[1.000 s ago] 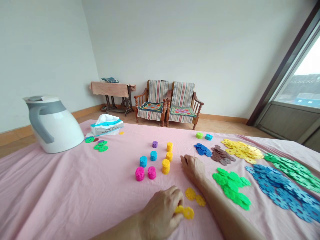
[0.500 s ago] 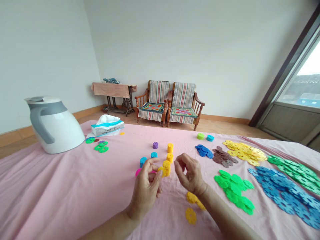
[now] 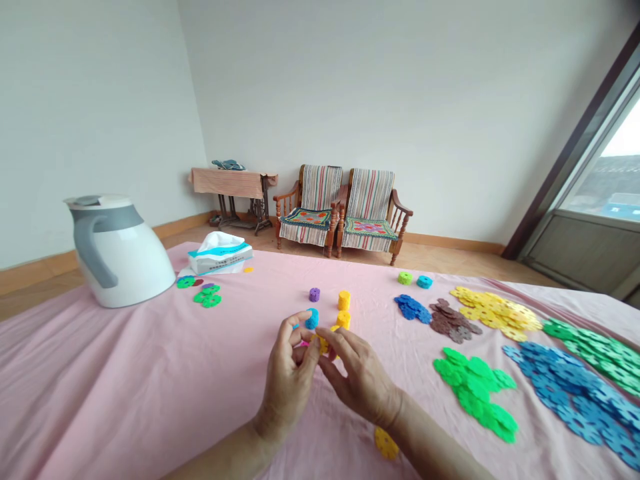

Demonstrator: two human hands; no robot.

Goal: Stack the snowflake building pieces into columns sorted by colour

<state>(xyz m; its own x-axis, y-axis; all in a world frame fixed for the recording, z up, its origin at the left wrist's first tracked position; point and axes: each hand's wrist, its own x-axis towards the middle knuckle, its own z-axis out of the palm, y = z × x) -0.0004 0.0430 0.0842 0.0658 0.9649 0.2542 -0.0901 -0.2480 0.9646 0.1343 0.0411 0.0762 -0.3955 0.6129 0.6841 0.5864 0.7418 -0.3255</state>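
Both my hands meet above the pink tablecloth. My left hand and my right hand pinch a small yellow snowflake disc between their fingertips. Just behind the fingers stand short stacks of discs: a yellow stack, another yellow one, a blue stack and a purple one. A pink stack is mostly hidden by my left fingers. One loose yellow disc lies by my right wrist.
Flat piles of discs lie to the right: green, blue, yellow, brown, dark blue. A white kettle and a tissue pack stand at the left. Two wooden armchairs are beyond.
My left hand rose from the cloth with a yellow disc and came forward. My right hand drew back from the stacks and closed in on the same disc.
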